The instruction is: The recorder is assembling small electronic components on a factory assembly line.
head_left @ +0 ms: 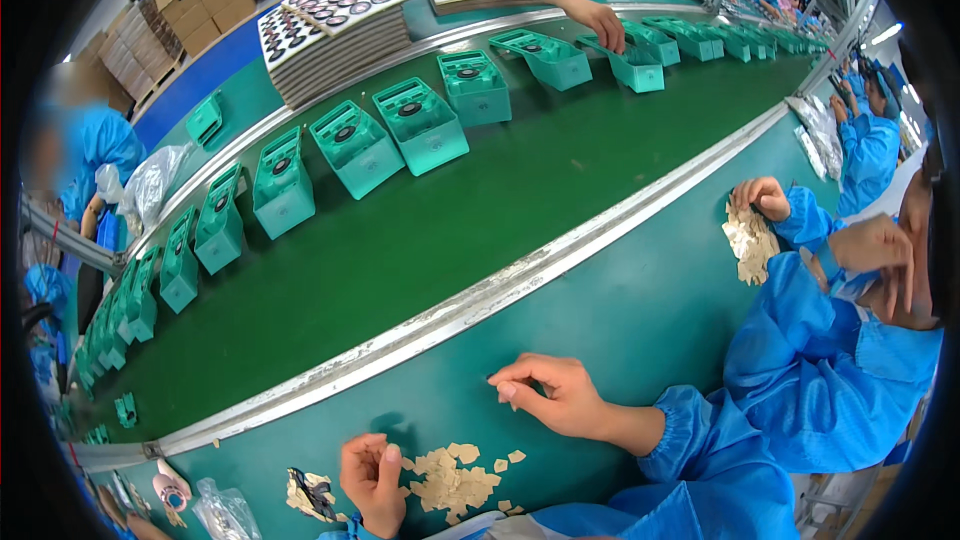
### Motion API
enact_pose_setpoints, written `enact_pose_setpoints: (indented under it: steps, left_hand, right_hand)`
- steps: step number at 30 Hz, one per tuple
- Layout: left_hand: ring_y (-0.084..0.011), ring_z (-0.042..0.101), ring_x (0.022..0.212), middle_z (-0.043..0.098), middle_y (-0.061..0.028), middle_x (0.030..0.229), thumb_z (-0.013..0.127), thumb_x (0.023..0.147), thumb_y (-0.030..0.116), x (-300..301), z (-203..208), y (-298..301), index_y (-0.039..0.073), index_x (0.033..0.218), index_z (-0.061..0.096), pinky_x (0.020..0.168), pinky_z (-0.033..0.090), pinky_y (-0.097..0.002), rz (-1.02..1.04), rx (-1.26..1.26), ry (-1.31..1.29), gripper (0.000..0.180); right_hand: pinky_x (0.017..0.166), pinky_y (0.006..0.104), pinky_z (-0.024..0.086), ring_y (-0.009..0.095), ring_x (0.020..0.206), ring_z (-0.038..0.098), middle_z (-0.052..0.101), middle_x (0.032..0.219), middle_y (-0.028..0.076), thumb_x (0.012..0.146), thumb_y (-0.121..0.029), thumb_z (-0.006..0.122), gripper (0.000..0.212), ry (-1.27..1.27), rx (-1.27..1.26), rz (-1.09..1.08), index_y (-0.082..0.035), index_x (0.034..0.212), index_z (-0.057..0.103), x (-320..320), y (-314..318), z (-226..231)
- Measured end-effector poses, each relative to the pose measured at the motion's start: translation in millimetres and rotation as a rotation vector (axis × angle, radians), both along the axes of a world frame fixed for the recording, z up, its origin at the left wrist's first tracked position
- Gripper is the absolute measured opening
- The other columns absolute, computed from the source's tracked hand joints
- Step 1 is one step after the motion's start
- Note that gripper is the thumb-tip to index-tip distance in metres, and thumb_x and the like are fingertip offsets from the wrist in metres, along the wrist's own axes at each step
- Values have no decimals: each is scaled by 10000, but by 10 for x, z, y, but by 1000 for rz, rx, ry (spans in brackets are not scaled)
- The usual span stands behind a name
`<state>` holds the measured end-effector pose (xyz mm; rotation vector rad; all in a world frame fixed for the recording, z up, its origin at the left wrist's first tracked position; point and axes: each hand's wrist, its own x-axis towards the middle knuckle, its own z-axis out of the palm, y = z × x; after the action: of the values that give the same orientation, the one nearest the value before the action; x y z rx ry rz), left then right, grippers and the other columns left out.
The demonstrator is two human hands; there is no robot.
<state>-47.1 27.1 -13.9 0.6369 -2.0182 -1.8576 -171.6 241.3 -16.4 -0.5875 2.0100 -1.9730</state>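
My left hand (374, 481) is curled over the near edge of the green table, thumb pressed to the fingers; whatever it may hold is hidden. Right beside it lies a loose pile of small beige paper-like pieces (452, 483). Farther right, my right hand (552, 398) is raised above the tabletop in a pinch. A tiny dark piece (491, 377) shows at its index fingertip, too small to name. Across the table, green plastic housings (361, 152) with round dark parts stand in a curved row on the dark green conveyor belt (480, 215).
A metal rail (430, 330) separates table and belt. A co-worker's hand (760, 198) rests on another beige pile (750, 243) at right. Across the belt, another hand (597, 22) touches a housing near stacked trays (345, 35) of round dark parts. A clear bag (225, 512) lies lower left.
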Motion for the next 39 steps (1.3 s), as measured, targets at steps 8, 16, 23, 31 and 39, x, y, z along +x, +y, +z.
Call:
enact_pose_setpoints:
  steps: [8, 16, 23, 31, 39]
  left_hand:
    - [-45, 400, 652, 455, 22, 728, 567, 855, 7, 17, -54, -6, 7, 999, 503, 595, 318, -185, -105, 24, -38, 158]
    - [-48, 402, 659, 456, 17, 737, 571, 859, 9, 21, -58, -27, 4, 1002, 501, 600, 321, -191, -118, 31, -41, 159]
    - [-52, 402, 657, 457, 13, 738, 570, 853, -2, 27, -97, -35, 1, 1006, 500, 601, 326, -194, -129, 30, -42, 168]
    - [-51, 407, 651, 464, 10, 737, 571, 849, -9, 16, -123, -17, 0, 1005, 502, 598, 328, -190, -136, 48, -40, 170]
    - [-52, 402, 650, 455, 9, 735, 574, 847, -8, 12, -156, -13, -1, 995, 504, 594, 329, -193, -123, 30, -51, 164]
  right_hand:
    - [504, 230, 420, 111, 599, 541, 626, 760, 55, 860, -56, 614, 110, 136, 73, 13, -19, 950, 664, -4, 33, -28]
    - [508, 237, 427, 119, 597, 546, 636, 777, 64, 851, -37, 615, 106, 191, 78, 35, -12, 941, 664, -24, 8, -42]
    - [520, 241, 441, 130, 604, 561, 637, 782, 68, 851, -41, 614, 104, 193, 111, 47, -12, 938, 664, -30, 15, -39]
    - [505, 245, 434, 131, 579, 547, 611, 734, 64, 852, -45, 614, 99, 208, 101, 40, -15, 933, 663, -34, 17, -85]
    - [503, 249, 436, 133, 584, 552, 615, 740, 64, 852, -51, 617, 101, 224, 112, 54, -18, 937, 659, -52, 28, -81]
